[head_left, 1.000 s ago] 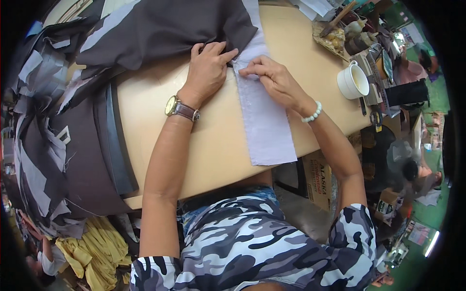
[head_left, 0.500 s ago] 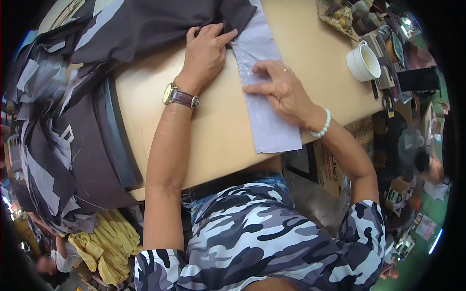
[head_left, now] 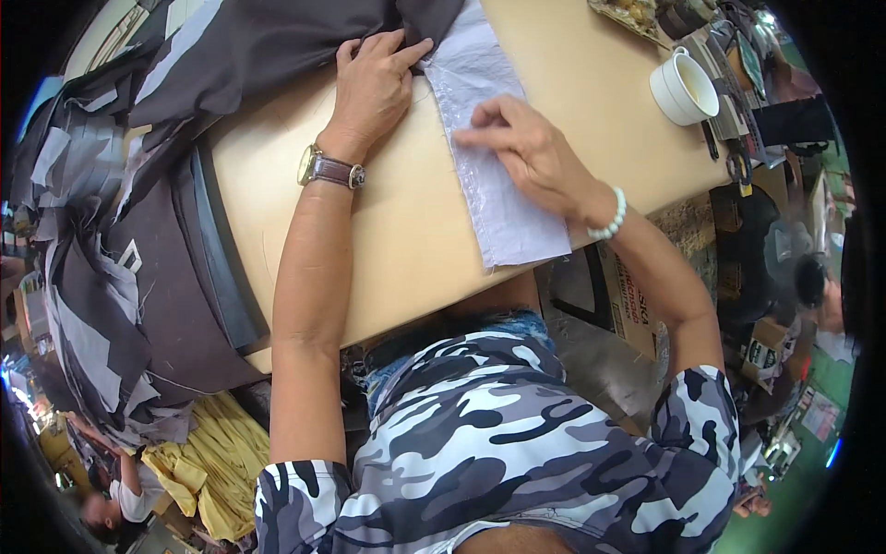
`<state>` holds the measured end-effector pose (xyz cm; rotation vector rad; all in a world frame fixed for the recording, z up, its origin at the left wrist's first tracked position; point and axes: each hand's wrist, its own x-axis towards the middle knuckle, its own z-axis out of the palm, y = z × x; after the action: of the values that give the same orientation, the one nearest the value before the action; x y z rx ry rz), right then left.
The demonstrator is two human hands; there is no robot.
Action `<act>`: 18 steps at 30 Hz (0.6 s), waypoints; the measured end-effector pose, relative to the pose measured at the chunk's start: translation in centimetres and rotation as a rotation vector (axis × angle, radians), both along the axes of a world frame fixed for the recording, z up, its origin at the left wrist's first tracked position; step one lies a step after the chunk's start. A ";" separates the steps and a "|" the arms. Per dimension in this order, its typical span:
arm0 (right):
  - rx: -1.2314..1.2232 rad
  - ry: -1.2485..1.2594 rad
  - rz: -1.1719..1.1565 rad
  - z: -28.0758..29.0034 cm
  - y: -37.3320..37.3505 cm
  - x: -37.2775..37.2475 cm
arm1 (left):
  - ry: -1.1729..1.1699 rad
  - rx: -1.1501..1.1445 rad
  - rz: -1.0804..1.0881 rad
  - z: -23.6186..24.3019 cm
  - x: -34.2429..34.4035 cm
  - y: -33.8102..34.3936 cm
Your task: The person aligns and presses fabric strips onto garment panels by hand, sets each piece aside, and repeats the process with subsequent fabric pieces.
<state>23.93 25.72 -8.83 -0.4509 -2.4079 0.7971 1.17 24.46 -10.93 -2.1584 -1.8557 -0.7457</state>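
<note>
A pale lavender cloth strip (head_left: 521, 217) lies lengthwise on the table, its near end at the front edge. Across its far end rests dark grey fabric (head_left: 277, 55). My left hand (head_left: 374, 88) presses palm down, fingers spread, their tips on the edge of the dark fabric beside the strip. Above the strip's middle is my right hand (head_left: 526, 148), its index finger stretched toward the strip's left edge and the other fingers curled. That fingertip is smeared by motion, and I see nothing held. Whether it touches the cloth I cannot tell.
A white cup (head_left: 683, 88) stands at the table's right side, near scissors (head_left: 738, 168). Piles of dark and grey fabric (head_left: 161, 268) hang over the left edge of the cream table (head_left: 388, 249). Yellow cloth (head_left: 212, 466) lies below at the left, near another person (head_left: 125, 489).
The whole view has shifted slightly. My right hand has moved a little farther up the strip, its index fingertip now blurred. My left hand keeps its place on the dark fabric.
</note>
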 end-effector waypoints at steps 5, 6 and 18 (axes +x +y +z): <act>0.161 -0.046 0.024 -0.4 -0.9 1.2 | 0.009 0.016 -0.007 0.1 0.1 0.1; 0.190 -0.031 0.064 -0.4 -1.9 1.7 | 0.008 0.011 -0.001 0.1 -0.3 -0.1; 0.035 -0.062 0.104 0.7 -4.3 3.2 | 0.042 -0.004 0.004 -0.3 -0.3 0.3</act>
<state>27.17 21.39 -8.18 -0.3432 -2.5167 0.7946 0.85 24.77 -11.22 -2.1548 -1.8417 -0.6919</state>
